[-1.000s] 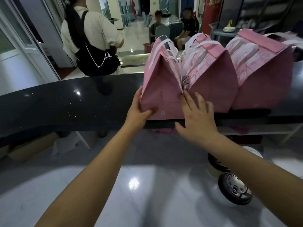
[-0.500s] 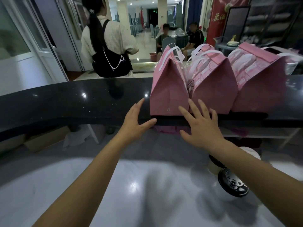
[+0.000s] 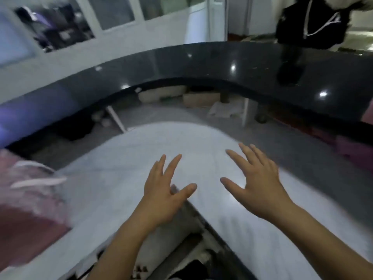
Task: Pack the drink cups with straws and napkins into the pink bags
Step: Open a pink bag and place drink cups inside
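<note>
Pink, blurred, at the far left edge: a pink bag with pale white handles, resting on the white tabletop. Too smeared by camera motion to tell whether open or closed, or which way its long axis runs. Another trace of pink at the extreme right edge, too cropped to identify. No cups, straws or napkins legible anywhere.

Both hands empty, fingers spread, palms down, hovering just above the tabletop and apart from each other. Left hand over the inner corner of the tabletop; right hand beside it, further right. Neither touching anything that can be made out.

Key relation: bag well to the left of both hands, on the same surface, with bare tabletop between. Left hand clearly the nearer of the two; right hand needing to cross the body to reach.

Beyond, a curved dark glossy counter sweeping across the view, with boxes on the floor beneath it. A black backpack on someone standing past the counter, top right.

Likely step in hand: between bags, reaching toward the left-hand one. Probably a leftward sweep, left hand leading to steady or open the bag. Blur as the main risk to any finer judgement.
</note>
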`<state>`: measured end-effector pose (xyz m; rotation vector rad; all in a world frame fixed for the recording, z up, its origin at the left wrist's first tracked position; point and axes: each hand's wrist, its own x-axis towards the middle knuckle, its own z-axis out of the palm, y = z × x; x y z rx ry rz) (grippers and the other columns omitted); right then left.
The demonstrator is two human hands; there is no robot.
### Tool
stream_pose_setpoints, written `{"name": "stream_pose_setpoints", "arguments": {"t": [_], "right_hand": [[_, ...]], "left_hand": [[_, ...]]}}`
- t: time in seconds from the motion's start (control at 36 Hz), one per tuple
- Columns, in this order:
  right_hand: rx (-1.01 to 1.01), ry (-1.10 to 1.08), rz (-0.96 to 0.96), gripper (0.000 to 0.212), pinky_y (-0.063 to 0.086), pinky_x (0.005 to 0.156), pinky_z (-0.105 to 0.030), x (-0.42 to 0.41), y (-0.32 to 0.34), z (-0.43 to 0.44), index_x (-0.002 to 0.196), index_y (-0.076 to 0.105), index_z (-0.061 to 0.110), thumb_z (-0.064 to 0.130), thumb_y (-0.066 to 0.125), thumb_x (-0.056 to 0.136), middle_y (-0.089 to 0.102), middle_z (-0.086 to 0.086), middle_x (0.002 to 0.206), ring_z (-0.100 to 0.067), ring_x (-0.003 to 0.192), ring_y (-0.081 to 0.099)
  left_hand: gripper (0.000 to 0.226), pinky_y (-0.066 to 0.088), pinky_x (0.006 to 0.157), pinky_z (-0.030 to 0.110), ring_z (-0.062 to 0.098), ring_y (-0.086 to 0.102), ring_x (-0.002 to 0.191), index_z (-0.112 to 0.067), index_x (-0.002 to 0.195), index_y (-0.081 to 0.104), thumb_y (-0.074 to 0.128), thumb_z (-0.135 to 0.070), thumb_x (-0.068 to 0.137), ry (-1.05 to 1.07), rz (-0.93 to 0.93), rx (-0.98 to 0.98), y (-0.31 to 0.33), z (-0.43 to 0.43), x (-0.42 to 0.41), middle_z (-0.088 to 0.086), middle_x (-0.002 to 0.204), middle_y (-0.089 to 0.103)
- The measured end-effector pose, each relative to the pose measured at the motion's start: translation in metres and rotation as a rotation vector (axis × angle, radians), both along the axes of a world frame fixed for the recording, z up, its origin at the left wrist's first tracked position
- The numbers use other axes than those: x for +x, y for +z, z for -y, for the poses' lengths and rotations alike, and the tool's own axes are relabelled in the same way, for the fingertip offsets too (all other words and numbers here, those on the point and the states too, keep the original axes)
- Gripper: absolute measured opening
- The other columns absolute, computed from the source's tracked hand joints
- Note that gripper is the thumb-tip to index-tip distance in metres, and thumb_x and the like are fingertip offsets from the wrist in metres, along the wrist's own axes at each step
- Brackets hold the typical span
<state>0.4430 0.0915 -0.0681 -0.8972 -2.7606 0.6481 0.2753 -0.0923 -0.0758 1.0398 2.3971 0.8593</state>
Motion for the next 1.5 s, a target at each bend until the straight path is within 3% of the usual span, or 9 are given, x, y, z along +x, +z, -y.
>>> {"name": "stream_pose_setpoints", "arguments": {"t": [0.28,0.42,0.5,0.67,0.83,0.94,1.06,1.28,1.5], "right_hand": [[-0.193,0.437,-0.059,0.071,0.011,0.12,-0.042,-0.125,-0.006,0.09,0.152,0.027,0.043,0.068,0.041,0.087,0.015,0.011,0.165,-0.015,0.153,0.007],[-0.192,0.567,-0.01,0.067,0.011,0.121,-0.04,-0.17,0.002,0.146,0.153,0.027,0.042,0.065,0.044,0.092,0.017,0.011,0.165,-0.014,0.152,0.01],[-0.206,0.606,-0.038,0.064,0.016,0.12,-0.038,-0.196,0.009,0.179,0.15,0.031,0.043,0.065,0.046,0.091,0.024,0.013,0.162,-0.011,0.15,0.017],[-0.257,0.601,-0.073,0.057,0.029,0.115,-0.031,-0.258,0.018,0.251,0.144,0.042,0.041,0.06,0.053,0.091,0.036,0.017,0.153,-0.005,0.142,0.03],[-0.339,0.552,-0.179,0.049,0.042,0.086,-0.022,-0.33,0.028,0.325,0.132,0.054,0.036,0.057,0.06,0.087,0.048,0.025,0.124,0.002,0.109,0.047],[-0.356,0.441,-0.176,0.03,0.051,0.071,-0.027,-0.378,0.03,0.36,0.109,0.061,0.034,0.054,0.066,0.086,0.06,0.013,0.112,-0.008,0.096,0.06],[-0.262,0.359,-0.058,0.022,0.058,0.068,-0.034,-0.411,0.024,0.378,0.09,0.062,0.027,0.048,0.068,0.085,0.066,0.009,0.092,-0.01,0.078,0.063],[-0.33,0.186,-0.148,0.023,0.06,0.064,-0.042,-0.409,0.01,0.364,0.074,0.066,0.025,0.044,0.062,0.088,0.067,0.009,0.075,-0.014,0.07,0.065],[-0.523,-0.005,-0.405,0.026,0.061,0.063,-0.045,-0.344,0.02,0.331,0.075,0.069,0.023,0.041,0.061,0.091,0.071,0.009,0.073,-0.012,0.068,0.069]], "left_hand": [[0.075,0.011,0.121,0.043,0.003,-0.007,0.152,-0.075,0.136,0.011,0.049,-0.08,0.073,0.54,-0.088,-0.094,0.038,0.182,-0.027,-0.023,0.165,-0.003],[0.084,0.01,0.121,0.039,0.006,0.0,0.153,-0.06,0.148,0.018,0.048,-0.078,0.072,0.695,-0.162,-0.033,0.049,0.246,-0.046,-0.022,0.165,0.003],[0.073,0.024,0.121,0.055,0.015,0.011,0.154,-0.049,0.151,0.026,0.062,-0.056,0.088,0.743,-0.193,-0.014,0.052,0.28,-0.07,-0.018,0.165,0.011],[0.054,0.037,0.111,0.044,0.015,0.035,0.141,-0.042,0.142,0.046,0.066,-0.035,0.093,0.86,-0.28,0.029,0.065,0.345,-0.15,-0.009,0.158,0.033],[0.048,0.038,0.067,0.014,-0.011,0.042,0.081,-0.044,0.135,0.051,0.07,-0.04,0.09,0.805,-0.313,0.037,0.08,0.383,-0.229,-0.009,0.141,0.049],[0.059,0.055,0.082,0.035,0.002,0.057,0.089,-0.042,0.141,0.048,0.073,-0.036,0.088,0.695,-0.197,-0.039,0.079,0.388,-0.267,-0.003,0.138,0.056],[0.065,0.056,0.085,0.036,0.015,0.063,0.104,-0.041,0.145,0.044,0.068,-0.022,0.088,0.65,-0.11,-0.027,0.069,0.392,-0.286,-0.003,0.132,0.063],[0.05,0.042,0.048,0.005,-0.012,0.053,0.084,-0.047,0.133,0.055,0.063,-0.016,0.095,0.617,-0.045,0.233,0.049,0.399,-0.294,-0.018,0.122,0.055],[0.056,0.057,0.068,0.014,-0.015,0.061,0.102,-0.058,0.118,0.063,0.064,-0.007,0.093,0.497,0.126,0.539,0.053,0.36,-0.28,-0.042,0.115,0.06]]}}
